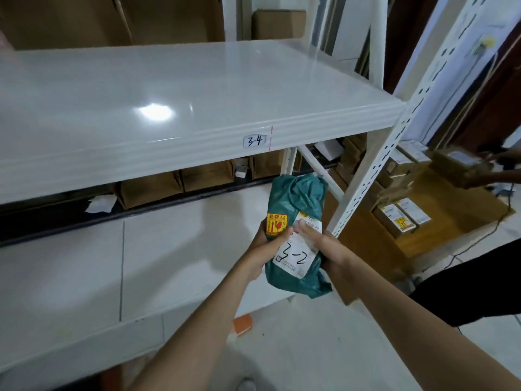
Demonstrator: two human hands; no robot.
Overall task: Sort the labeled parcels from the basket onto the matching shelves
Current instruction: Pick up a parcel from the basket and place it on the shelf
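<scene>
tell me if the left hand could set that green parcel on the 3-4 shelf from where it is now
Probably yes. The left hand grips the green parcel just below and in front of the shelf tagged 3-4; nothing lies on the surface near that edge. But the parcel's label reads 3-2.

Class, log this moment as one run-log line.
both hands grip green parcel | left hand | right hand | label reads 3-2 | nearest shelf tag reads 3-4 | not yet shelved
</scene>
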